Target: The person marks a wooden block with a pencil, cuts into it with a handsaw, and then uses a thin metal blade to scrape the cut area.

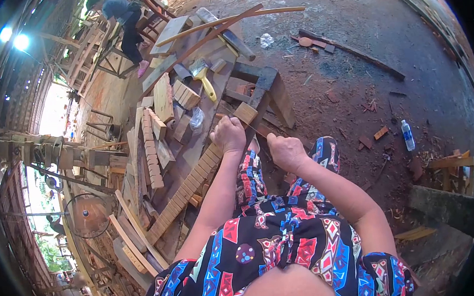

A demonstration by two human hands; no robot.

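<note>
My left hand point(228, 135) is closed at the upper end of a long wooden strip point(187, 183) marked with many crosswise cuts. A small wooden block point(245, 113) sits just beyond its knuckles. To the right, my right hand point(287, 151) is curled in a fist. A thin dark line runs between the two hands near the block, too small to make out as a tool. What either hand grips is hidden by the fingers. A dark wooden frame point(268, 80) stands just ahead of the hands.
A brush with a yellow handle point(207, 87), wood pieces point(163, 98) and a clear plastic bag point(196, 119) lie on the bench at the left. A bottle point(408, 135) and a long dark stick point(356, 55) lie on the ground at right. A person point(126, 24) bends at the upper left.
</note>
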